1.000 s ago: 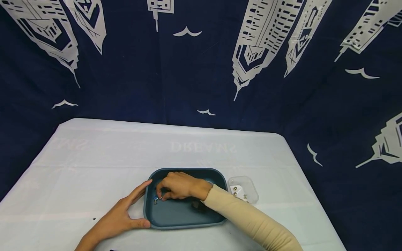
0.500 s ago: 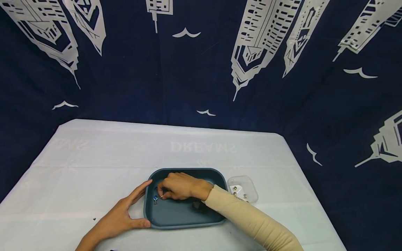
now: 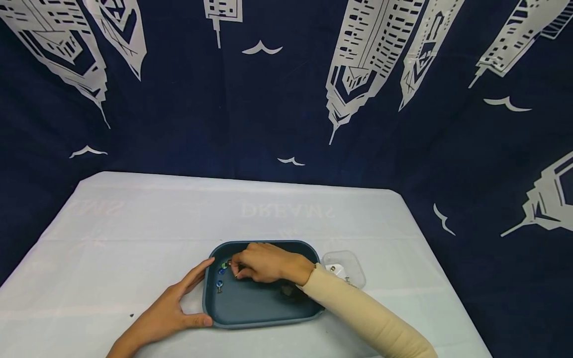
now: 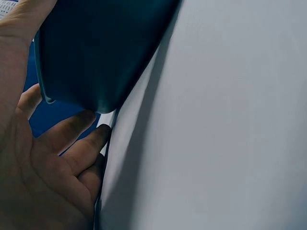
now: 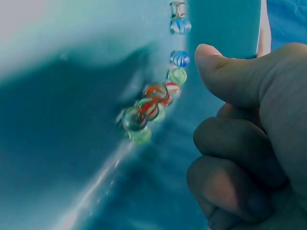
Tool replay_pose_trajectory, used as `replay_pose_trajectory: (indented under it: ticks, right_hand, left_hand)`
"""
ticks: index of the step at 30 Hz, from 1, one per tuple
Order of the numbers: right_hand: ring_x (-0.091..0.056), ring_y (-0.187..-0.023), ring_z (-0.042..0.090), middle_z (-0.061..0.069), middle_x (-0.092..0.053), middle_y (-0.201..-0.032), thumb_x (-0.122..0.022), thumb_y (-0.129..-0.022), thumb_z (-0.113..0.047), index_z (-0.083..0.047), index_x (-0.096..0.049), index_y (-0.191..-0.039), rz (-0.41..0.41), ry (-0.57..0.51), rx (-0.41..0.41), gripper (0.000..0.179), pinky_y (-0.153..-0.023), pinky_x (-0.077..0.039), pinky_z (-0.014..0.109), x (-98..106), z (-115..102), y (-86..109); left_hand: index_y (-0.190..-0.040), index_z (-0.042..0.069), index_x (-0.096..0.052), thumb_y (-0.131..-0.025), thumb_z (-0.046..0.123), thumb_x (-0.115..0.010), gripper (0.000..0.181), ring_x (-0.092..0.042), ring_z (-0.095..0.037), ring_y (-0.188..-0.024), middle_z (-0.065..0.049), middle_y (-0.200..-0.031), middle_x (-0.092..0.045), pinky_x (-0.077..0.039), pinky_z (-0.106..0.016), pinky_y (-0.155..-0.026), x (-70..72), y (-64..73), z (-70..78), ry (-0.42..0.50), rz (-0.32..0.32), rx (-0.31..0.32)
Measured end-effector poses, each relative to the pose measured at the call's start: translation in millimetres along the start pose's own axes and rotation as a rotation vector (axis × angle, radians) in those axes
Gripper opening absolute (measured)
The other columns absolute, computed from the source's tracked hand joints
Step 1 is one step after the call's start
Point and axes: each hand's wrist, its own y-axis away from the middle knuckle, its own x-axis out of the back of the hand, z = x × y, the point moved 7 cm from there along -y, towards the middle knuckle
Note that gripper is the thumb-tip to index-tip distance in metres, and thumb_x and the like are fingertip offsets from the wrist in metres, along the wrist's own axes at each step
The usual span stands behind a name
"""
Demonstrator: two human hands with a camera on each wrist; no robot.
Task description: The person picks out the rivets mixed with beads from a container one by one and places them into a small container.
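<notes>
My left hand (image 3: 167,306) steadies the left end of a dark blue-green tray (image 3: 264,324), thumb and fingers spread along its outer wall. Inside the tray my right hand (image 3: 264,262) has its fingers curled, the thumb near the index finger. A small shiny piece (image 3: 236,277) shows at the fingertips in the head view; its kind is unclear, and the right wrist view hides it. Striped glass marbles (image 5: 148,109) cluster along the tray wall, with a blue marble (image 5: 180,58) a little apart. Another blue marble (image 5: 181,25) lies beside a small metal piece (image 5: 177,8).
A clear plastic box (image 3: 353,266) with a few small metal pieces stands against the tray's right side, partly behind the right sleeve (image 3: 367,308). A dark speck (image 3: 132,315) lies on the white cloth at the left. Behind the table hangs a navy printed cloth (image 3: 268,109).
The right hand has shifted slightly right and away from the tray's left wall, uncovering marbles there. The left hand keeps its place on the tray.
</notes>
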Motion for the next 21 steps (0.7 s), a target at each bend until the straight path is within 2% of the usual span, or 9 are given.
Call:
replay_pose_trajectory:
  ticks: [10,16,21]
  right_hand:
    - [-0.049,-0.065,-0.002,-0.013,-0.06,-0.082,-0.061,-0.101,-0.02,-0.019,-0.067,-0.099,0.016,-0.03,0.003,0.006,-0.064,-0.041,0.011,9,7,14.1]
    - [-0.048,-0.062,-0.001,-0.011,-0.066,-0.086,-0.062,-0.101,-0.02,-0.016,-0.069,-0.103,0.031,-0.026,-0.013,0.009,-0.063,-0.04,0.012,12,10,23.5]
    - [-0.042,-0.056,0.0,-0.003,-0.066,-0.076,-0.061,-0.101,-0.023,-0.016,-0.069,-0.105,0.06,-0.046,-0.029,0.011,-0.057,-0.036,0.015,18,11,37.2]
  left_hand:
    - [-0.161,0.033,-0.018,-0.075,0.029,-0.089,0.111,-0.04,-0.018,-0.14,-0.002,-0.164,-0.03,-0.033,-0.016,-0.108,-1.3,-1.0,-1.0,0.005,0.005,-0.003]
    - [-0.161,0.033,-0.017,-0.076,0.028,-0.089,0.111,-0.041,-0.024,-0.14,-0.002,-0.164,-0.029,-0.035,-0.018,-0.107,-2.9,-2.1,-2.2,0.009,-0.004,-0.001]
    - [-0.161,0.033,-0.017,-0.076,0.028,-0.088,0.111,-0.042,-0.035,-0.139,-0.007,-0.164,-0.03,-0.037,-0.018,-0.107,-2.9,-1.2,-1.1,0.013,-0.011,0.007]
